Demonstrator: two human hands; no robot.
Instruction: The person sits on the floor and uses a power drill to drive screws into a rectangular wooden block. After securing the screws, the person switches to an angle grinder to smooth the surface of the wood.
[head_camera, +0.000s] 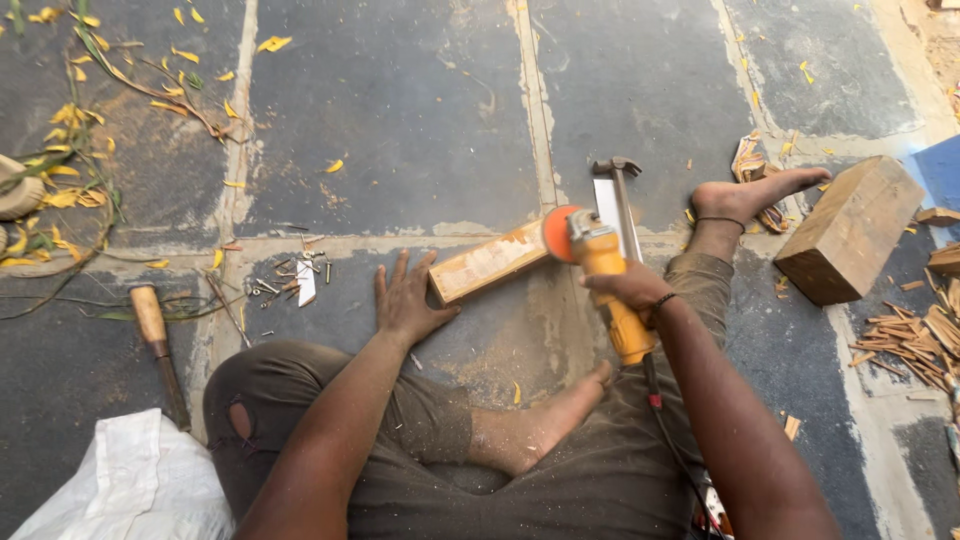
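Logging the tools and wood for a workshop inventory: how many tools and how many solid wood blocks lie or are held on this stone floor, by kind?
Angle grinder, yellow, in the right hand: 1
Hammer: 1
Wooden-handled chisel: 1
Wood blocks: 2, the plank by the left hand and the big block
Total: 5

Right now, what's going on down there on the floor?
A person sits on the stone floor. The right hand grips a yellow grinder, its orange disc against the end of a wooden plank. The left hand lies flat on the floor beside the plank. A bigger wood block and shavings lie to the right.
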